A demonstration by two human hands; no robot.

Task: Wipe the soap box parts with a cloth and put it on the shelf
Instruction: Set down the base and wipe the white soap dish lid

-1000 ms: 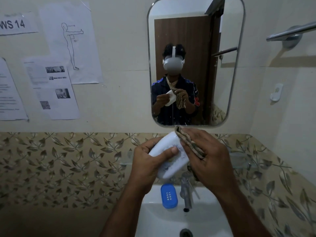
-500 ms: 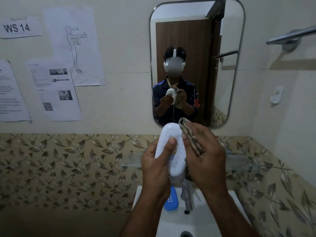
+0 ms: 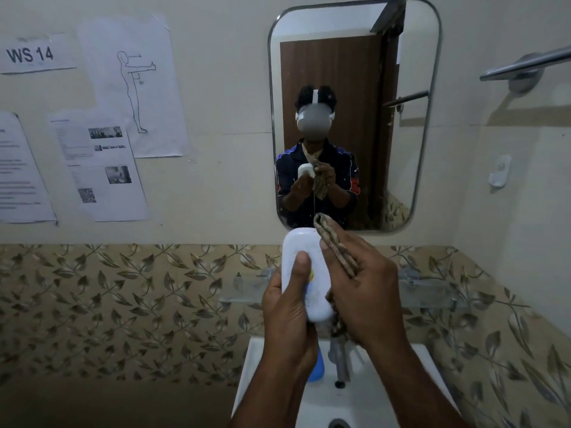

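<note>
My left hand [image 3: 290,313] grips a white soap box part [image 3: 301,245], held upright in front of me with the thumb across its face. My right hand [image 3: 367,291] holds a brown patterned cloth [image 3: 335,245] pressed against the part's right side. A blue soap box part [image 3: 316,367] lies on the sink's rim, mostly hidden behind my left wrist. A clear glass shelf [image 3: 432,293] runs along the wall behind my hands.
A white sink [image 3: 401,393] with a metal tap [image 3: 340,362] sits below my hands. A mirror [image 3: 355,72] hangs above, paper sheets [image 3: 105,162] are stuck to the wall on the left, and a metal towel bar [image 3: 525,64] is at upper right.
The white part has turned from tilted to upright and risen slightly. The cloth hand has stayed against its right side.
</note>
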